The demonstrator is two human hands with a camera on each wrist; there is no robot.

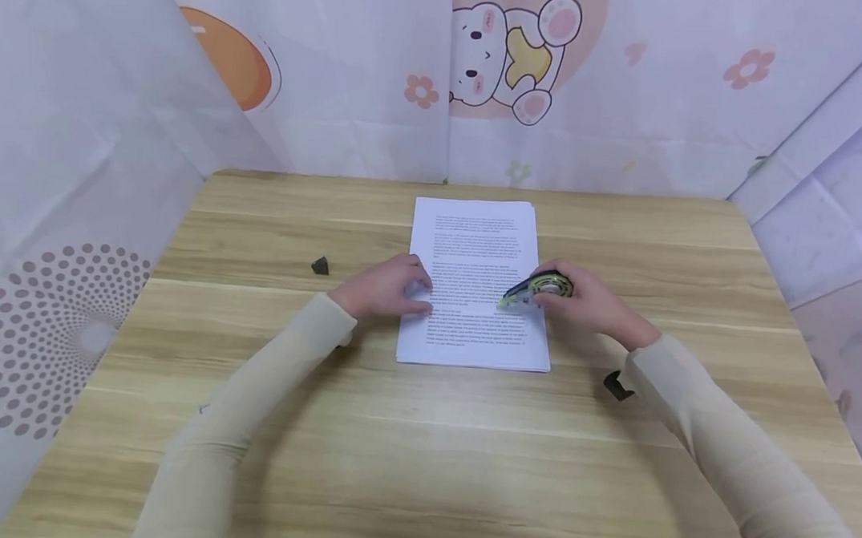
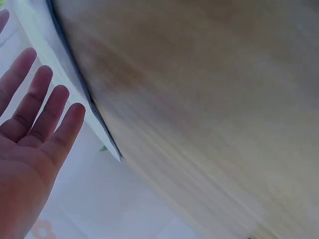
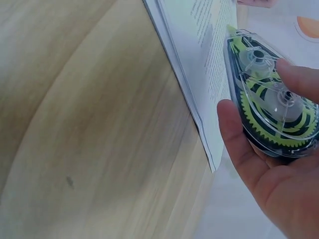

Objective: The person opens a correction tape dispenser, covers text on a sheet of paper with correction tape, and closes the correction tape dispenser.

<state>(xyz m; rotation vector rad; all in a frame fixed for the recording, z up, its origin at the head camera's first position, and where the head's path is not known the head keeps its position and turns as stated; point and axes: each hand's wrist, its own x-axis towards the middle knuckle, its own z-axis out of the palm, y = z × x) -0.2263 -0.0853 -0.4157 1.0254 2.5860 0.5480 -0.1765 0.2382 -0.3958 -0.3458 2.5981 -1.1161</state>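
Observation:
A stack of printed paper (image 1: 471, 335) lies on the wooden table with its sheets roughly squared up. My right hand (image 1: 588, 301) grips a correction tape (image 3: 276, 94) with a clear case and green gears, pinched between thumb and fingers. Its tip points left and down onto the text, low on the page. Left of the tip, one printed line has a white gap. My left hand (image 1: 388, 286) is at the sheet's left edge, fingertips over the margin. In the left wrist view its fingers (image 2: 60, 119) are spread and fairly straight, holding nothing.
A small dark piece (image 1: 320, 265) lies on the table left of the paper. Another dark, curved piece (image 1: 618, 385) is beside the right sleeve. A printed curtain (image 1: 367, 82) hangs behind the table's far edge and along both sides.

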